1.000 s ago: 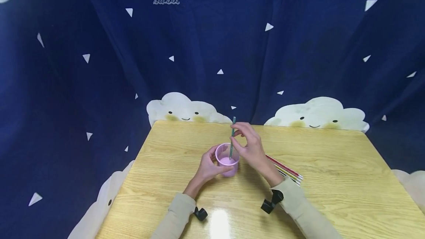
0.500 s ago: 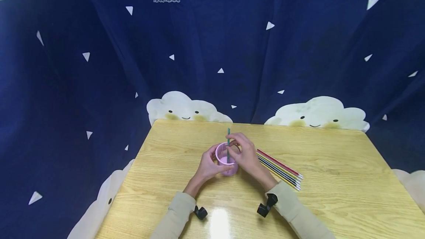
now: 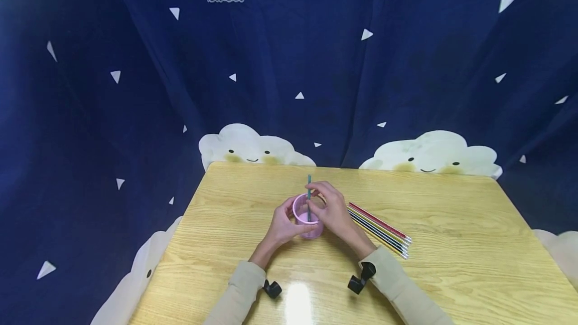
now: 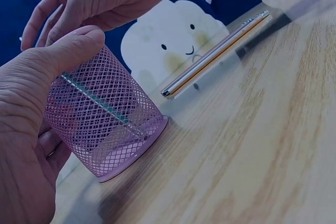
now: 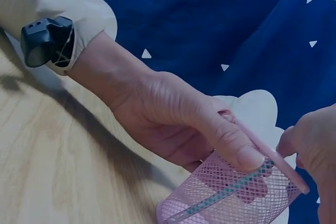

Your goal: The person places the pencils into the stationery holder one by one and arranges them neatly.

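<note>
My left hand (image 3: 282,225) grips a pink mesh pencil cup (image 4: 113,124), its thumb across the near side and its fingers round the far left. The cup stands upright on the table in the head view. A green pencil (image 3: 309,179) stands nearly straight up inside, its top above the rim. Thumb and fingertips of my right hand (image 3: 334,215) pinch this pencil over the cup's mouth. Through the mesh in the left wrist view, the pencil's lower end shows close to the cup's base.
Several striped pencils (image 3: 381,231), red, yellow and black, lie side by side on the wooden table (image 3: 469,245) right of the cup. Behind the table hangs a dark blue curtain (image 3: 271,64) with white clouds and triangles.
My right hand has lowered the green pencil deeper into the cup and moved slightly left, uncovering more of the pencils on the table. My left hand keeps its hold on the cup.
</note>
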Available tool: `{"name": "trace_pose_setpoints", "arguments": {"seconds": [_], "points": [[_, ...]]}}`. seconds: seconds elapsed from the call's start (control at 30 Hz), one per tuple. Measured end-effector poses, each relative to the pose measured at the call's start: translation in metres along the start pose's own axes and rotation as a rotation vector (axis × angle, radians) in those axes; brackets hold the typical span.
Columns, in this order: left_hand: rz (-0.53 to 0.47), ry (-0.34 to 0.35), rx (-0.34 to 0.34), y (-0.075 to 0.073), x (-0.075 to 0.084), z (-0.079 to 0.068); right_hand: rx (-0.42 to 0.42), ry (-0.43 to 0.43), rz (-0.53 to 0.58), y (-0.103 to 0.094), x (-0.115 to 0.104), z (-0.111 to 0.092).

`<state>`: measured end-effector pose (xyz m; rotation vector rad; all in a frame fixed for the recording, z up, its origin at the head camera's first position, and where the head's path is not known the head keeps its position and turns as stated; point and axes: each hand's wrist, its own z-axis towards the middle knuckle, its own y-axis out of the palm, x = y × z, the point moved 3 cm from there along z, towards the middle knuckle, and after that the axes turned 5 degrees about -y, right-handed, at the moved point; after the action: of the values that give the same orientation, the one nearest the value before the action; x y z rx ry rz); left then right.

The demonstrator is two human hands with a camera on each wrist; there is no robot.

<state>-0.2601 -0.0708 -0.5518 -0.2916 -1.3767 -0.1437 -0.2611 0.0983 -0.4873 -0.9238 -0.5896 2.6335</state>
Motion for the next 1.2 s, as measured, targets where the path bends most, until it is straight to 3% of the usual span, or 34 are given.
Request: {"name": "trace_pose_setpoints", "arguments": {"seconds": [0.17, 0.33, 0.97, 1.2], "points": [[0.023, 0.008, -0.004, -0.001, -0.004, 0.0, -0.044, 0.046, -0.106, 0.0, 0.0, 0.003], [0.03, 0.008, -0.004, 0.0, -0.004, 0.0, -0.086, 0.077, -0.143, 0.002, 0.002, 0.002], [0.025, 0.016, 0.005, 0.0, -0.005, 0.001, -0.219, 0.087, -0.119, -0.004, 0.004, -0.006], [0.019, 0.023, 0.008, -0.001, -0.003, 0.001, -0.185, 0.053, -0.161, -0.021, -0.002, -0.018]]}}
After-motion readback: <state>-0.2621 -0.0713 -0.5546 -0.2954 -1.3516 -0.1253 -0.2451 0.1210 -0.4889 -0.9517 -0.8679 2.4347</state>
